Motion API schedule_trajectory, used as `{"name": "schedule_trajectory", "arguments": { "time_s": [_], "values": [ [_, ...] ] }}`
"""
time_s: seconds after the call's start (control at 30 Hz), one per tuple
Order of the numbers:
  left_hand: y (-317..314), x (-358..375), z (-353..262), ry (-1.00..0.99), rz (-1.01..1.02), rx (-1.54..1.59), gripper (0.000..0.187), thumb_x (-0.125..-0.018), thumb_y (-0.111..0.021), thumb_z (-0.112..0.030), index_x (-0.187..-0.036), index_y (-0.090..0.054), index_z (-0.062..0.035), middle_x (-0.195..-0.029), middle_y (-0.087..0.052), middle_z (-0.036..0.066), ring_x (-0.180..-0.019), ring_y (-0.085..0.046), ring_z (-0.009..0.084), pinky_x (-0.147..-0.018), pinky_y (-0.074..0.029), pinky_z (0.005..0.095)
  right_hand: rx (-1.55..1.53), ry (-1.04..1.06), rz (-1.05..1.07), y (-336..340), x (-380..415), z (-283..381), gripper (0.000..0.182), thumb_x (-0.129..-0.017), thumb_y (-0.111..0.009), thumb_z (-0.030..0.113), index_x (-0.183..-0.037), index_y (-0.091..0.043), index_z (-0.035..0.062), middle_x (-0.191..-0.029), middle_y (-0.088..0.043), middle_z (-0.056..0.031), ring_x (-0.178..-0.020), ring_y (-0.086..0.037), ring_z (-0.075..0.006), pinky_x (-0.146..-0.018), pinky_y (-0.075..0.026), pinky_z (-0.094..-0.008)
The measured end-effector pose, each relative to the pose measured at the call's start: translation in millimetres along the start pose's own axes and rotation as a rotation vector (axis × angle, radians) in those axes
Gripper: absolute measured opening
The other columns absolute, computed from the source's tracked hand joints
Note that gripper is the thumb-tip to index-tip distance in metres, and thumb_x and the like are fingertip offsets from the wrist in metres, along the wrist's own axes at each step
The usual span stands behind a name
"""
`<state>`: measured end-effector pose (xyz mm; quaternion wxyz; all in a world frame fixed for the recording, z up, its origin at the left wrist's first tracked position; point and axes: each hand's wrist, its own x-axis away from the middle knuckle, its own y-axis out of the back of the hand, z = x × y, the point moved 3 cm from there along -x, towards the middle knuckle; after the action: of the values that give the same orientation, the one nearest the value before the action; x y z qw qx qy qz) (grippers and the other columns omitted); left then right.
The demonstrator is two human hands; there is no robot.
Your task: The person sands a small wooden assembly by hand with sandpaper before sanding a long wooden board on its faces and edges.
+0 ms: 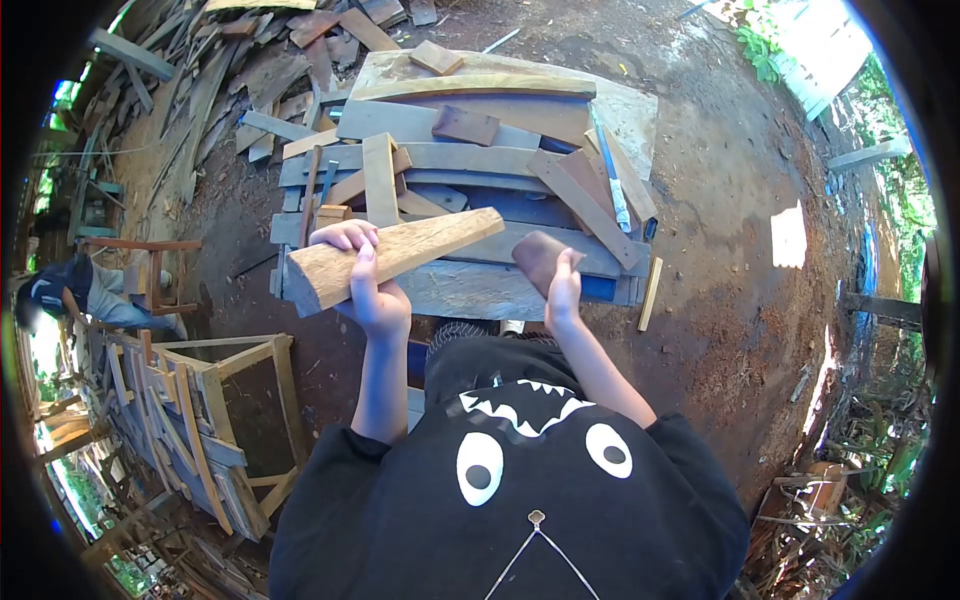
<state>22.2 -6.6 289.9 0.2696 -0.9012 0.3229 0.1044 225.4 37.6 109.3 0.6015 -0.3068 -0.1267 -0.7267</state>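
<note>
My left hand is wrapped round the thick end of a light tapered wood block, whose narrow end points to the right. To the right of that narrow end, my right hand grips a small brown piece, which looks like sandpaper. The brown piece and the wood block are apart. Both are held above a workbench of grey planks.
Loose boards, a brown block and a blue-handled brush lie on the bench. A wooden frame with strips stands at the lower left. Another person is at the far left. Scrap wood is piled at the upper left.
</note>
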Motion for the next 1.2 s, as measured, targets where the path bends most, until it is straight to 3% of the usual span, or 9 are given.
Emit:
{"name": "schedule_trajectory", "arguments": {
  "time_s": [0.4, 0.47, 0.53, 0.67, 0.73, 0.93, 1.03, 1.07, 1.2],
  "values": [
    [20.4, 28.5, 34.2, -0.02, 0.16, -0.154, 0.022, -0.072, -0.047, -0.002, -0.089, -0.035, -0.0067, -0.076, -0.042, 0.007, -0.077, -0.045, 0.0155, -0.077, -0.037, 0.0312, 0.381, 0.351, 0.199, -16.1, -14.3, -11.8, 0.046, -0.094, -0.035, 0.034, -0.104, -0.051, -0.0078, -0.093, -0.057, -0.0112, -0.09, -0.052, -0.0152, -0.08, -0.039, -0.0272],
    [22.8, 27.9, 37.8, -0.08, 0.244, -0.191, 0.023, -0.07, -0.046, -0.003, -0.089, -0.033, -0.0063, -0.073, -0.043, 0.007, -0.071, -0.045, 0.0155, -0.072, -0.038, 0.0295, 0.636, 0.313, 0.266, -20.1, -15.8, -15.5, 0.044, -0.095, -0.034, 0.032, -0.103, -0.052, -0.0068, -0.079, -0.058, -0.0074, -0.077, -0.053, -0.0129, -0.07, -0.041, -0.0281],
    [28.5, 29.6, 39.8, -0.06, 0.252, -0.171, 0.022, -0.069, -0.045, -0.002, -0.087, -0.032, -0.0066, -0.07, -0.041, 0.006, -0.065, -0.043, 0.0146, -0.067, -0.038, 0.0278, 0.47, 0.364, 0.394, -36.1, -6.1, -21.3, 0.037, -0.093, -0.038, 0.028, -0.088, -0.053, -0.0057, -0.061, -0.05, -0.004, -0.056, -0.045, -0.0118, -0.052, -0.037, -0.0298],
    [25.6, 27.2, 42.9, -0.086, 0.187, -0.13, 0.024, -0.063, -0.043, -0.002, -0.083, -0.031, -0.0067, -0.066, -0.038, 0.005, -0.057, -0.039, 0.013, -0.058, -0.036, 0.0254, 0.343, 0.86, 0.659, -83.0, 33.6, -25.6, 0.033, -0.092, -0.039, 0.023, -0.108, -0.048, -0.0044, -0.093, -0.057, -0.0143, -0.08, -0.054, -0.0187, -0.072, -0.042, -0.0317],
    [28.0, 23.1, 47.4, -0.114, 0.153, -0.121, 0.025, -0.06, -0.042, -0.003, -0.082, -0.031, -0.0065, -0.064, -0.037, 0.005, -0.056, -0.038, 0.0128, -0.057, -0.036, 0.0254, 0.361, 0.838, 0.64, -86.6, 20.0, -40.1, 0.034, -0.091, -0.038, 0.023, -0.11, -0.047, -0.0039, -0.098, -0.057, -0.0168, -0.084, -0.055, -0.0226, -0.075, -0.042, -0.0331],
    [38.1, 4.8, 52.9, -0.083, 0.105, -0.096, 0.027, -0.057, -0.042, -0.005, -0.081, -0.032, -0.0064, -0.063, -0.037, 0.005, -0.054, -0.037, 0.0126, -0.055, -0.034, 0.0249, 0.719, 0.21, 0.564, -54.7, -60.0, -108.7, 0.036, -0.09, -0.041, 0.024, -0.11, -0.048, -0.0048, -0.099, -0.057, -0.0174, -0.093, -0.054, -0.0279, -0.079, -0.042, -0.0342],
    [40.1, 3.9, 51.2, -0.072, 0.107, -0.081, 0.027, -0.057, -0.041, -0.006, -0.082, -0.032, -0.0064, -0.063, -0.037, 0.005, -0.054, -0.037, 0.0127, -0.056, -0.034, 0.0251, 0.298, 0.721, 0.636, -90.3, 14.4, -57.8, 0.033, -0.09, -0.042, 0.022, -0.11, -0.049, -0.0034, -0.103, -0.058, -0.0177, -0.097, -0.054, -0.0256, -0.083, -0.041, -0.0324],
    [41.4, 6.3, 50.9, -0.07, 0.104, -0.076, 0.027, -0.056, -0.041, -0.006, -0.082, -0.032, -0.0064, -0.063, -0.037, 0.005, -0.054, -0.037, 0.0127, -0.056, -0.034, 0.0252, 0.325, 0.948, 0.576, -97.8, 28.7, -42.3, 0.038, -0.091, -0.041, 0.027, -0.099, -0.053, -0.0079, -0.082, -0.062, -0.0152, -0.076, -0.059, -0.0241, -0.067, -0.044, -0.0318],
    [57.9, 3.7, 54.4, -0.058, 0.104, -0.03, 0.027, -0.056, -0.042, -0.006, -0.082, -0.032, -0.0066, -0.064, -0.036, 0.005, -0.055, -0.036, 0.013, -0.056, -0.034, 0.0254, 0.571, 0.196, 0.538, -46.7, -64.0, -105.0, 0.032, -0.09, -0.04, 0.019, -0.111, -0.05, -0.0038, -0.105, -0.057, -0.0199, -0.102, -0.054, -0.0264, -0.086, -0.04, -0.0332]
  ]
}}
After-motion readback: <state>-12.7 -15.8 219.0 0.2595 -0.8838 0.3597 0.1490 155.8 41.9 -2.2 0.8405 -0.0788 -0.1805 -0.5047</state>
